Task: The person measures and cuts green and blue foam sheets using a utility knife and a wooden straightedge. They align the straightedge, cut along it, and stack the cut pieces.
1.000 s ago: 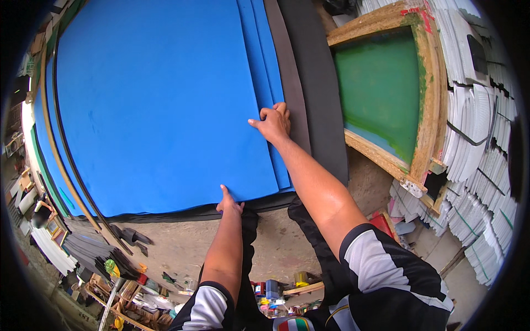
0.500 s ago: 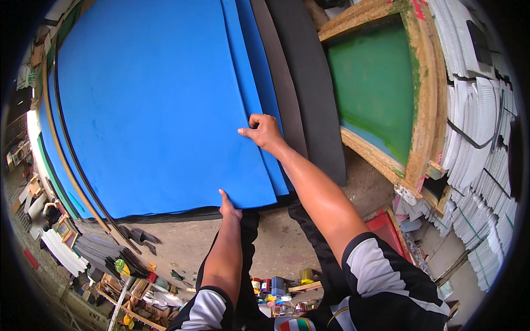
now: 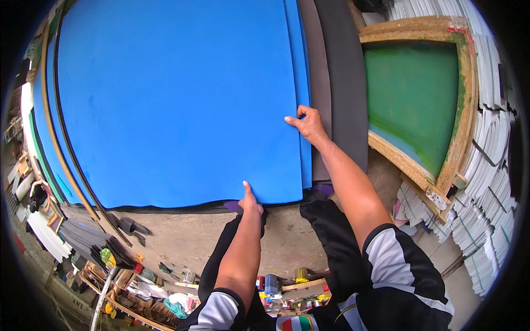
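Both the blue sheet and the two hands have slid to the right, over the pile. The left hand is at the near edge, its thumb on top and its other fingers tucked under, gripping. The right hand is curled at the right edge, thumb on the blue; I can't tell how tight it is. Most of the sheet lies ahead and to the left of both hands.

Next to it peek a lower blue sheet, a brown sheet and a black sheet, partly hidden by the right arm. Past them is a green board in wood. Thin strips cross the blue on the left. The sheet lies flat, its right edge running away; its far end is cut off, so I can't tell its long way.
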Tool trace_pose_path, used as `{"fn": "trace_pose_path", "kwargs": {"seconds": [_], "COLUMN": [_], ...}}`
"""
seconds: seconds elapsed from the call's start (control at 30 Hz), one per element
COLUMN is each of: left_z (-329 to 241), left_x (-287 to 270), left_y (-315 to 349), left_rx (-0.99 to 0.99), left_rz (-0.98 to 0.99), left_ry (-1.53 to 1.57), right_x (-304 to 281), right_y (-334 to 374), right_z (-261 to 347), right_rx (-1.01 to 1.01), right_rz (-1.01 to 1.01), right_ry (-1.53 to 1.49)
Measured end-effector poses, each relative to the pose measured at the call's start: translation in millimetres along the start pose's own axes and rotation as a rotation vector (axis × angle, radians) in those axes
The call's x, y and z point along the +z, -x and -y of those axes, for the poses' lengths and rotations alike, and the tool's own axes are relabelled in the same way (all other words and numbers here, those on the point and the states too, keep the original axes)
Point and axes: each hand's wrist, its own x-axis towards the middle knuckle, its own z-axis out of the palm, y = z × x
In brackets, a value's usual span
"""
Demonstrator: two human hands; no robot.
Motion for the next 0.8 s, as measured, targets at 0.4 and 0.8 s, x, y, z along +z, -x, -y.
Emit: {"fn": "trace_pose_path", "kwargs": {"seconds": [0.4, 0.8], "left_z": [-10.0, -0.9], "left_x": [-8.4, -7.7], "left_y": [38.2, 65.7], "left_rx": [0.042, 0.128], "left_rz": [-0.099, -0.143], "left_ry": [-0.014, -0.029], "right_x": [10.0, -46.7], "right_y": [-72.9, -87.1], "right_z": [96.1, 145.9], "right_rx": [0.083, -0.164], "right_rz": [-0.209, -0.029], "right_ry": [-0.187, 0.156]}}
